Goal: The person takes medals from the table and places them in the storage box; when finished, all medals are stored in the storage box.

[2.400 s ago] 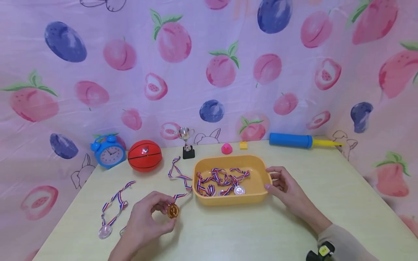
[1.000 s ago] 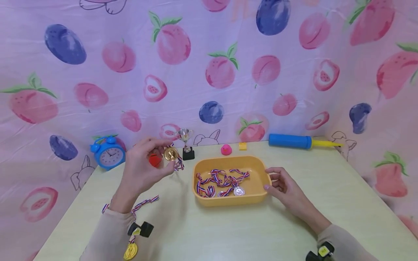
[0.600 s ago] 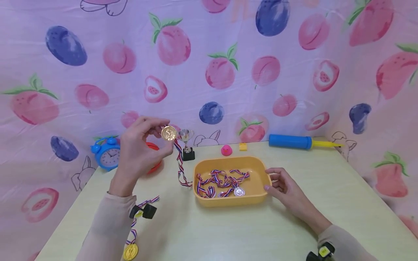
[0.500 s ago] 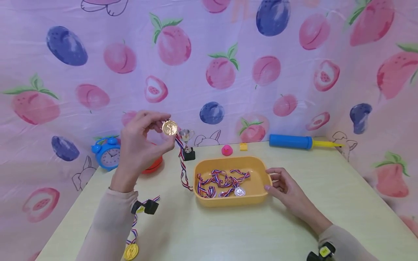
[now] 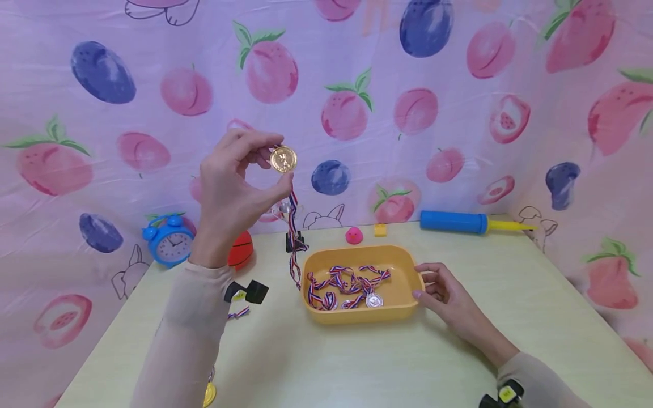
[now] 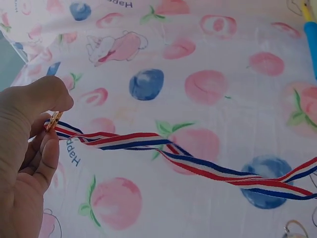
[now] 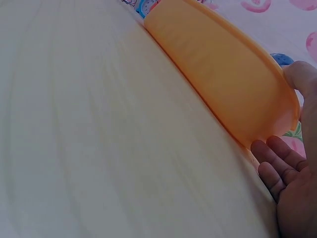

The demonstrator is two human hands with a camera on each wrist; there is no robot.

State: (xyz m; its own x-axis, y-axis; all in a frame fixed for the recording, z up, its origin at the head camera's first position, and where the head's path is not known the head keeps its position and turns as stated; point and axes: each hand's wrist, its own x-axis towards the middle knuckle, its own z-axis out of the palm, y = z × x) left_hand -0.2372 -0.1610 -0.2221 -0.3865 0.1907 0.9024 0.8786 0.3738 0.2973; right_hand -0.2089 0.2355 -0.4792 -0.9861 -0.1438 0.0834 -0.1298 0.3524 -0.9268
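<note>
High over the table in the head view, my left hand pinches a gold medal by its edge between thumb and fingers. Its red, white and blue ribbon stretches across the left wrist view; in the head view it hangs down beside the basin's left end. My right hand grips the right end of a yellow plastic basin, thumb at the rim. Inside the basin lie several tangled striped ribbons and a silver medal. In the right wrist view the basin's side wall stands on the table.
Along the back stand a blue alarm clock, a red ball, a small trophy partly behind the ribbon, a pink duck, a yellow block and a blue pump. Another gold medal lies at front left, partly covered by my sleeve.
My left hand has lifted the gold medal from near the table, up and then slightly right; its ribbon now hangs below. My right hand and the basin have stayed in place.
</note>
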